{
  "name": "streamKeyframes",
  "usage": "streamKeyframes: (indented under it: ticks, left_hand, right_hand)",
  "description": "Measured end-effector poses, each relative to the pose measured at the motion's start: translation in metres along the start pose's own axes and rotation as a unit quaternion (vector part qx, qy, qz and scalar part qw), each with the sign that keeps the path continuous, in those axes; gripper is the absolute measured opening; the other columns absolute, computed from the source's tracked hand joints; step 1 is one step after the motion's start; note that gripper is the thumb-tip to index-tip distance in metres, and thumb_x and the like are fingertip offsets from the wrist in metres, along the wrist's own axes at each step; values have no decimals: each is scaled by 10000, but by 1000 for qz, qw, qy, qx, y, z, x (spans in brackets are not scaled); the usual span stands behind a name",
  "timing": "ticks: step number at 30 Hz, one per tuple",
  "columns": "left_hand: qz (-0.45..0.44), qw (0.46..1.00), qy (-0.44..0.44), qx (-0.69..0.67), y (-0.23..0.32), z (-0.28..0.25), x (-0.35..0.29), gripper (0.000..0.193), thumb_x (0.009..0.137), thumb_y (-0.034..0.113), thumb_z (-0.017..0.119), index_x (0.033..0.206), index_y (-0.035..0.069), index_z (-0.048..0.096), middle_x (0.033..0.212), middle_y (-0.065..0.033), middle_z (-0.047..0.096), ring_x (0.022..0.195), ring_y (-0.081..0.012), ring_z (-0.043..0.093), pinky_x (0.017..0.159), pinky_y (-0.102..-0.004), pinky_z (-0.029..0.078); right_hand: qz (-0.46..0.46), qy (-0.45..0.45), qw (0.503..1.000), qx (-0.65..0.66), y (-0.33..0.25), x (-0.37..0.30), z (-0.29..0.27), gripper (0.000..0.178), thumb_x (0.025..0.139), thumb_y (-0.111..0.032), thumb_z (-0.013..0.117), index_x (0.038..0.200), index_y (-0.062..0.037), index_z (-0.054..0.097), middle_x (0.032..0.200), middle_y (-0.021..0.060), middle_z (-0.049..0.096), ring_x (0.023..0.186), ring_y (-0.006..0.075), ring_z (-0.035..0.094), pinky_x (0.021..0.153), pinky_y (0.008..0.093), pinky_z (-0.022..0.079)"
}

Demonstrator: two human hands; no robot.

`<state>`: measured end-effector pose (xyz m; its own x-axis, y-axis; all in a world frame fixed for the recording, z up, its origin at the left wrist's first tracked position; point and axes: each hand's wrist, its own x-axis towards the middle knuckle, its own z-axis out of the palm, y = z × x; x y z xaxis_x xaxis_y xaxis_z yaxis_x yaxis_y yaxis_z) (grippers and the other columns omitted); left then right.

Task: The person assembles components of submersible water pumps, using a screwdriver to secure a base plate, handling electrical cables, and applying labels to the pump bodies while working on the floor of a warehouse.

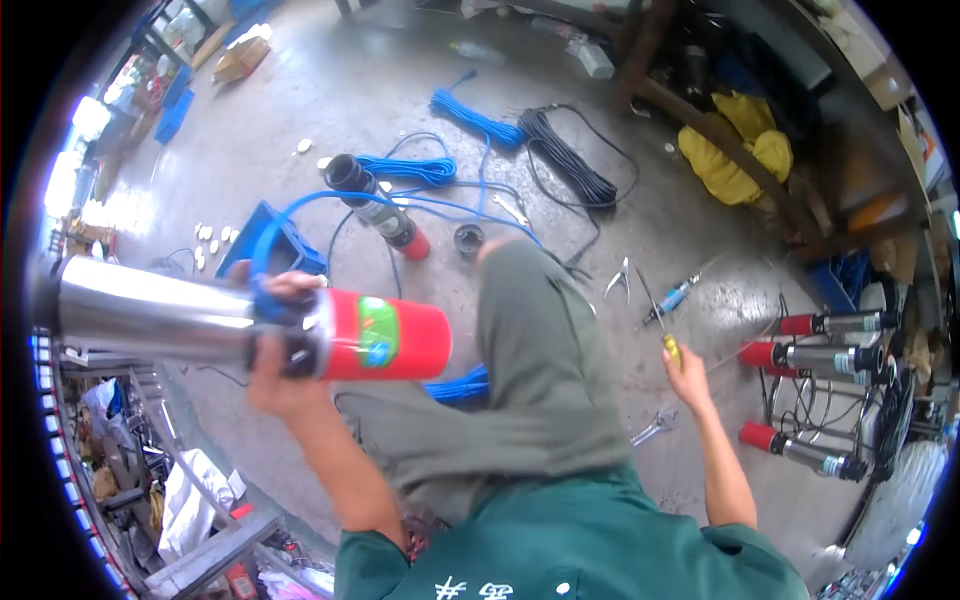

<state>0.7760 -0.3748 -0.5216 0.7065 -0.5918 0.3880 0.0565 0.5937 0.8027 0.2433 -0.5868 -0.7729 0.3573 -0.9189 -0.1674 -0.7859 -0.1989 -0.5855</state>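
My left hand [280, 375] is wrapped around the dark middle section of a submersible pump [160, 308]. The pump lies level, with a long silver barrel to the left and a red end with a green label to the right, above my bent leg. A blue cable [262, 250] runs up from the pump beside my fingers and arcs off to the right. Out to the right, my right hand [690, 378] is closed around the yellow handle of a screwdriver [671, 349], whose thin shaft points away from me.
Ahead stands another pump [382, 212] beside a black ring [468, 238]. Blue cable coils [478, 122] and a black coil [570, 160] lie farther off. Pliers [620, 281], a blue tool [678, 297] and wrenches [652, 430] are near my right hand. Several pumps [830, 358] rest at far right.
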Motion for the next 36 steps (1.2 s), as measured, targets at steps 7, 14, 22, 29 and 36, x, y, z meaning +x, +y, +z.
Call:
streamKeyframes:
  ticks: [7, 14, 22, 29, 36]
  left_hand:
    - [-17, 953, -50, 300, -142, -65, -35, 708, 751, -112, 791, 1378, -26, 474, 1211, -167, 614, 1057, -312, 683, 946, -464, 560]
    - [-80, 899, -29, 429, -225, -111, -69, 391, 665, 171, 948, 893, 9, 674, 814, -99, 717, 750, -203, 706, 710, -351, 553]
    - [-47, 856, 38, 514, -310, -142, -136, 497, 711, 117, 932, 1110, -16, 668, 1034, -108, 725, 960, -207, 705, 866, -355, 551]
    - [-121, 846, 13, 518, -332, -181, -175, 610, 794, 169, 853, 1301, 17, 550, 1211, -154, 653, 1131, -296, 642, 981, -410, 512]
    - [52, 907, 145, 392, -329, -149, -158, 675, 743, 225, 893, 1280, 32, 533, 1200, -198, 644, 1071, -351, 671, 905, -399, 547]
  right_hand:
    - [170, -34, 948, -267, 101, 57, 124, 471, 919, -389, 702, 1112, 36, 633, 1064, 236, 675, 1051, 398, 653, 917, 510, 517]
    - [-232, 67, 958, -153, -52, 234, 202, 408, 880, -242, 736, 1185, -1, 610, 1171, 218, 609, 1133, 402, 559, 982, 485, 474]
    - [-349, 105, 888, -280, -173, 450, 278, 398, 861, -273, 717, 1144, -23, 589, 1190, 182, 580, 1146, 377, 565, 901, 482, 528]
    - [-254, 32, 898, -358, -261, 553, 308, 667, 884, -390, 728, 1401, -25, 520, 1406, 210, 569, 1288, 388, 559, 1031, 504, 504]
    - [-182, 75, 899, -390, -230, 620, 302, 718, 883, -513, 708, 1400, -43, 543, 1360, 242, 619, 1275, 415, 591, 1046, 532, 489]
